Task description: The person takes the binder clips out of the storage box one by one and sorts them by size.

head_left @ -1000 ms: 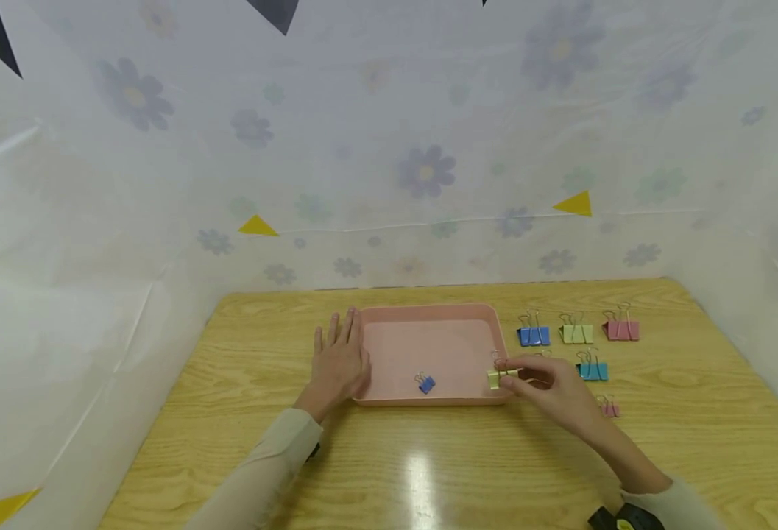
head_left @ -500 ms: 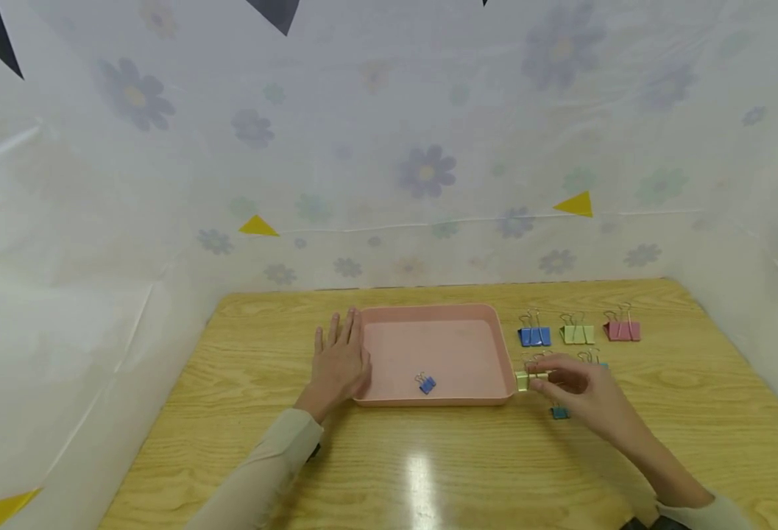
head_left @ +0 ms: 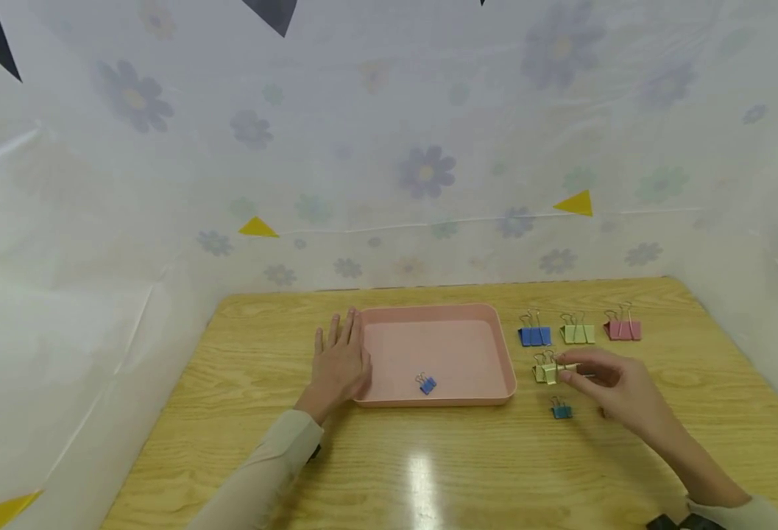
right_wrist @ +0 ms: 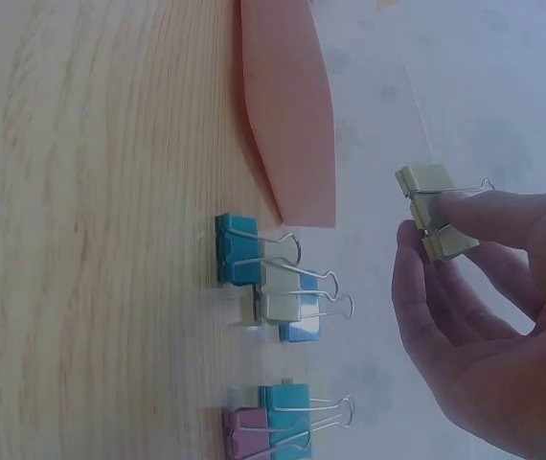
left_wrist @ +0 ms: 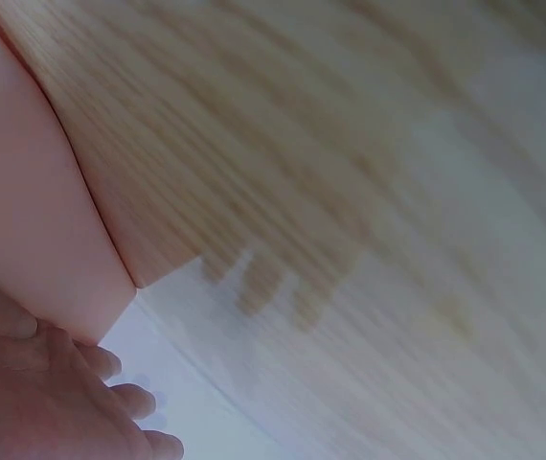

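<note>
My right hand (head_left: 617, 383) pinches a pale yellow binder clip (right_wrist: 436, 211) between thumb and fingers, held up off the table to the right of the pink tray (head_left: 431, 402). On the table beside it sits another yellow binder clip (head_left: 545, 372), partly overlapped in the head view. My left hand (head_left: 339, 366) rests with straight fingers against the tray's left side, also seen in the left wrist view as a hand (left_wrist: 48, 398) by the pink wall. A small blue binder clip (head_left: 428, 385) lies in the tray near its front.
Right of the tray, a back row holds a blue clip (head_left: 535, 336), a light green clip (head_left: 578, 334) and a pink clip (head_left: 623, 330). Nearer stands a small teal clip (head_left: 561, 411). More teal (right_wrist: 292, 422) and pink (right_wrist: 246, 433) clips show in the right wrist view.
My right hand has moved right with the yellow clip, from over the tray's right edge to beside the other clips. The left hand and the blue clip in the tray stay put.
</note>
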`<state>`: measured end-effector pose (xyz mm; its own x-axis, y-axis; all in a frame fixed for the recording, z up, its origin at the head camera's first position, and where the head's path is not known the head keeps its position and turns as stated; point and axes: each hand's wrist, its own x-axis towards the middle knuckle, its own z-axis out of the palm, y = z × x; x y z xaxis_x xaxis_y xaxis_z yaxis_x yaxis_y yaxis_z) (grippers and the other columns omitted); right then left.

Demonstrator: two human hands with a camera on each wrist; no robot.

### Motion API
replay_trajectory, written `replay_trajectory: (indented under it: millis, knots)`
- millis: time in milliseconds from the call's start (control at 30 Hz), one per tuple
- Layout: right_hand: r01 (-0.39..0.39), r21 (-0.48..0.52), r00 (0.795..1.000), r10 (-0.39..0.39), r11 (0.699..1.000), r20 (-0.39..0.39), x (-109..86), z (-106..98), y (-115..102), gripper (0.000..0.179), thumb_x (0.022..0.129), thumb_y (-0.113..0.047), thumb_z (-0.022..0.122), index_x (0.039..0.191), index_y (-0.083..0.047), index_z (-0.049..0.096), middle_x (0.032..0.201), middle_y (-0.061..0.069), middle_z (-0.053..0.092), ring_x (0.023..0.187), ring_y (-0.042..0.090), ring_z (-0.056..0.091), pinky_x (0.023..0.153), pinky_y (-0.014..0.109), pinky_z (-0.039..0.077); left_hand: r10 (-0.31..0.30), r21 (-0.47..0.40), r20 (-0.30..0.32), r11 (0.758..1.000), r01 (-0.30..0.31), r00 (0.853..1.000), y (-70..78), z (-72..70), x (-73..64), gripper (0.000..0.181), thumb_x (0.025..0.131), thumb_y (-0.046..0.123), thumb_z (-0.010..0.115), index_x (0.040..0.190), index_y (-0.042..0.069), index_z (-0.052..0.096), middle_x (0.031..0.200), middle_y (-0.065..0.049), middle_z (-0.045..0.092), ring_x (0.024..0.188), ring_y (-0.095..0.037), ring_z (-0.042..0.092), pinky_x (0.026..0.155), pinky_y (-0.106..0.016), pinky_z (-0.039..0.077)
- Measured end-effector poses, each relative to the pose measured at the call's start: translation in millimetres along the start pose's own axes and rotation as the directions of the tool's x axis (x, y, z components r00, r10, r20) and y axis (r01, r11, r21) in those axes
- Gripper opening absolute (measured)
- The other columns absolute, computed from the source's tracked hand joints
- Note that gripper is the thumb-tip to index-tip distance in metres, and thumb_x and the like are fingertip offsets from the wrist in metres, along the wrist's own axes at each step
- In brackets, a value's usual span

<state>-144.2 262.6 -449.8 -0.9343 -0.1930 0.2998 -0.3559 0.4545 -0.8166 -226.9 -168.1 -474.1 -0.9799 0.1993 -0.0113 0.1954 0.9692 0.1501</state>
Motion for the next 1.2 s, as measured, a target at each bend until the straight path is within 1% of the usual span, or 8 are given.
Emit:
replay_trajectory:
  millis: [100,133,200,267,333,567,867,1200]
  knots:
    - [-0.041,0.031,0.999,0.040,0.999,0.011,-1.2,-6.3,2.5,0.028,0.094,-0.002,0.072,0.122,0.001,0.072,0.116,-0.017,0.069,0.079,0.008,0.070,0.052,0.028,0.054,-0.003,0.006,0.000,1.000,0.003,1.000,-0.3,0.5,-0.5,0.064,0.109,0.029,0.029,0.165,0.004,0.012,0.172,-0.009,0.011,0.157,-0.036,0.008,0.123,-0.061,0.006]
    - [-0.053,0.031,0.999,0.053,0.998,0.013,-1.8,-8.3,3.4,0.029,0.095,-0.003,0.072,0.123,0.001,0.072,0.117,-0.018,0.068,0.080,0.008,0.070,0.052,0.027,0.054,-0.003,0.006,0.001,1.000,0.003,1.000,-0.3,0.6,-0.7,0.064,0.109,0.029,0.029,0.165,0.004,0.011,0.172,-0.009,0.011,0.157,-0.036,0.008,0.123,-0.061,0.006]
    - [-0.063,0.026,0.998,0.062,0.998,0.012,-3.3,-12.4,5.3,0.029,0.095,-0.004,0.071,0.124,0.002,0.071,0.118,-0.018,0.068,0.083,0.006,0.070,0.055,0.023,0.054,-0.002,0.011,0.001,1.000,0.002,1.000,-0.7,1.5,0.0,0.064,0.109,0.029,0.030,0.165,0.004,0.011,0.172,-0.009,0.011,0.157,-0.036,0.008,0.123,-0.061,0.007]
    - [-0.059,0.002,0.998,0.059,0.998,0.001,-4.4,-16.3,7.0,0.029,0.095,-0.003,0.072,0.123,0.002,0.071,0.117,-0.016,0.070,0.091,0.002,0.070,0.067,0.018,0.057,0.000,0.014,0.003,1.000,0.000,1.000,-0.5,1.4,-0.3,0.064,0.109,0.029,0.029,0.165,0.003,0.011,0.172,-0.009,0.010,0.157,-0.036,0.008,0.123,-0.061,0.007]
    - [-0.063,-0.038,0.998,0.063,0.997,-0.008,-5.7,-21.0,9.0,0.029,0.095,-0.005,0.073,0.123,0.001,0.072,0.115,-0.016,0.071,0.096,0.000,0.070,0.078,0.014,0.055,0.002,0.012,0.003,1.000,-0.002,1.000,-0.6,1.6,0.1,0.064,0.109,0.028,0.029,0.165,0.003,0.011,0.172,-0.009,0.011,0.157,-0.036,0.008,0.123,-0.062,0.007]
    - [-0.075,-0.103,0.997,0.073,0.992,-0.025,-10.7,-39.4,15.7,0.028,0.096,-0.009,0.073,0.122,-0.001,0.073,0.113,-0.021,0.071,0.096,-0.004,0.068,0.078,0.012,0.054,0.021,0.026,-0.015,0.999,-0.020,1.000,-0.7,2.6,1.3,0.063,0.109,0.027,0.030,0.165,0.003,0.013,0.171,-0.011,0.015,0.156,-0.037,0.011,0.122,-0.063,0.009]
    - [-0.074,-0.089,0.996,0.070,0.993,-0.051,-10.9,-58.3,25.5,0.025,0.095,-0.003,0.072,0.119,0.002,0.073,0.113,-0.023,0.071,0.099,-0.010,0.065,0.077,0.010,0.053,0.017,0.029,-0.011,0.999,-0.017,1.000,-0.3,1.7,1.5,0.064,0.109,0.027,0.030,0.165,0.003,0.013,0.171,-0.011,0.015,0.156,-0.037,0.011,0.122,-0.063,0.009]
    - [-0.180,-0.127,0.982,0.170,0.975,-0.085,-15.6,-76.9,49.6,0.028,0.096,-0.012,0.073,0.122,-0.002,0.073,0.112,-0.031,0.066,0.102,-0.019,0.056,0.076,0.006,0.049,0.013,0.027,-0.013,1.000,-0.012,1.000,-0.6,2.4,1.6,0.064,0.109,0.028,0.029,0.165,0.004,0.012,0.171,-0.010,0.014,0.157,-0.037,0.010,0.122,-0.062,0.009]
